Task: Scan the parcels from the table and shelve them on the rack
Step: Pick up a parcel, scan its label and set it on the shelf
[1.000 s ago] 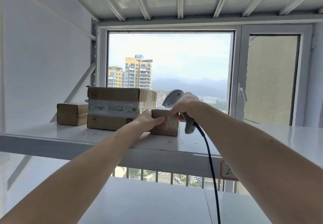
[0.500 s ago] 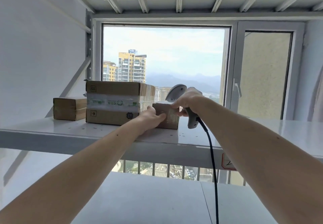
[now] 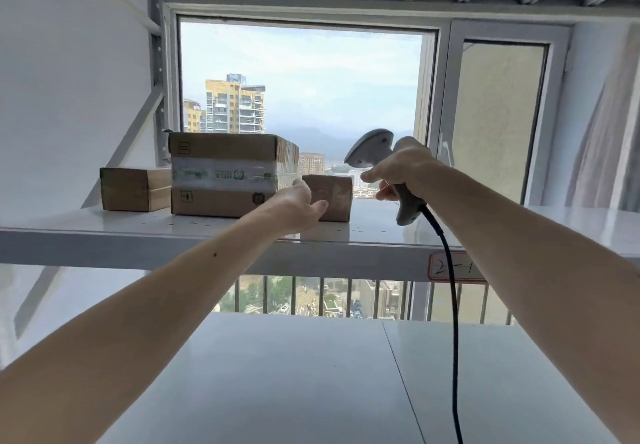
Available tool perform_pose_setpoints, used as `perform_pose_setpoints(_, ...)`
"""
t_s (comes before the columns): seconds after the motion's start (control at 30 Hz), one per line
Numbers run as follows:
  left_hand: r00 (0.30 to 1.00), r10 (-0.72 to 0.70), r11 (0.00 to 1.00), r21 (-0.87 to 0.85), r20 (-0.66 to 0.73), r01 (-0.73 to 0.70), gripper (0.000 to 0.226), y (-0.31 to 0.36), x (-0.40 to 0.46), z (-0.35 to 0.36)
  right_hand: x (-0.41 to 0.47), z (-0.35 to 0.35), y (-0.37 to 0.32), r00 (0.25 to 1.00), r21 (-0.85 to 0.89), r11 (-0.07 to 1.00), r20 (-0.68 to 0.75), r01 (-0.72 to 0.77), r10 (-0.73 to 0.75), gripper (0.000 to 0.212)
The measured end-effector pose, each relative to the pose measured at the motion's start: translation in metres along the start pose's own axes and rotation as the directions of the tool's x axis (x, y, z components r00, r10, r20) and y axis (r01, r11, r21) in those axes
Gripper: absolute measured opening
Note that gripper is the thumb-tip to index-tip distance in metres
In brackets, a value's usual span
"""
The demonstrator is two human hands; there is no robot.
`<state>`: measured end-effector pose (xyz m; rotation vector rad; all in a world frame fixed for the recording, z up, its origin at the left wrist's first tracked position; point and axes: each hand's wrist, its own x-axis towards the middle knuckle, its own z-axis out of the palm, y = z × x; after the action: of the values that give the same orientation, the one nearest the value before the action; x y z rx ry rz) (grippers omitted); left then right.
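1 small parcel (image 3: 332, 198), lengthwise along shelf (image 3: 104, 236)

A white wall (image 3: 69, 80) closes the left side. Straight ahead, a large window (image 3: 301, 97) shows hazy daylight, a yellow tower block (image 3: 235, 104) and distant hills. Beside it stands a frosted pane (image 3: 498, 121), with a pale curtain (image 3: 609, 132) at far right. Railing bars (image 3: 346, 296) run below.

I see 2 bare forearms reaching in from the lower corners of the frame, no sleeves, watch or rings visible. My left forearm (image 3: 194, 291) carries 1 small dark mole at centre-left. Both hands are ungloved.
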<state>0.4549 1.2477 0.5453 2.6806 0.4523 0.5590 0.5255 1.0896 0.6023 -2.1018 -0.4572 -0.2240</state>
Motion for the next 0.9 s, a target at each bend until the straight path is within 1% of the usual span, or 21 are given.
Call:
perform_pose_setpoints(0.07,0.998,0.065,0.997,0.037,-0.017,-0.064,0.067,0.012,-0.008,0.0,-0.01,-0.008,0.002,0.999,-0.006,1.0,-0.04,0.006,-0.007,0.03)
perform_pose_setpoints(0.13,0.985,0.16,0.987,0.032,-0.065,-0.159,0.058,0.029,-0.016,0.002,-0.021,-0.017,0.007,0.995,-0.001,1.0,-0.093,0.026,-0.026,0.03)
perform_pose_setpoints(0.2,0.954,0.269,0.963,0.014,-0.13,-0.269,0.049,0.047,-0.02,0.005,-0.032,-0.03,0.014,0.987,-0.001,0.999,-0.156,0.043,-0.043,0.031)
perform_pose_setpoints(0.27,0.908,0.366,0.928,0.008,-0.202,-0.373,0.044,0.066,-0.024,0.011,-0.046,-0.046,0.024,0.971,-0.02,0.998,-0.23,0.053,-0.056,0.04)
perform_pose_setpoints(0.37,0.85,0.464,0.865,-0.079,-0.247,-0.496,0.038,0.1,-0.033,0.026,-0.074,-0.079,0.048,0.933,-0.051,0.997,-0.354,0.058,-0.072,0.044)
perform_pose_setpoints(0.47,0.793,0.546,0.778,-0.189,-0.269,-0.6,0.033,0.14,-0.049,0.051,-0.109,-0.116,0.079,0.882,-0.083,0.996,-0.466,0.04,-0.074,0.04)
perform_pose_setpoints(0.57,0.731,0.634,0.684,-0.259,-0.25,-0.682,0.031,0.185,-0.074,0.082,-0.148,-0.154,0.112,0.823,-0.1,0.995,-0.567,-0.016,-0.044,0.032)
perform_pose_setpoints(0.67,0.66,0.725,0.598,-0.297,-0.196,-0.745,0.03,0.234,-0.105,0.113,-0.194,-0.19,0.147,0.753,-0.138,0.986,-0.657,-0.097,-0.018,0.022)
perform_pose_setpoints(0.77,0.606,0.788,0.553,-0.309,-0.107,-0.774,0.031,0.285,-0.142,0.147,-0.244,-0.225,0.185,0.694,-0.172,0.964,-0.72,-0.201,0.016,0.023)
perform_pose_setpoints(0.9,0.506,0.862,0.46,-0.401,-0.01,-0.792,0.028,0.354,-0.206,0.199,-0.317,-0.275,0.234,0.62,-0.159,0.928,-0.779,-0.338,0.092,0.021)
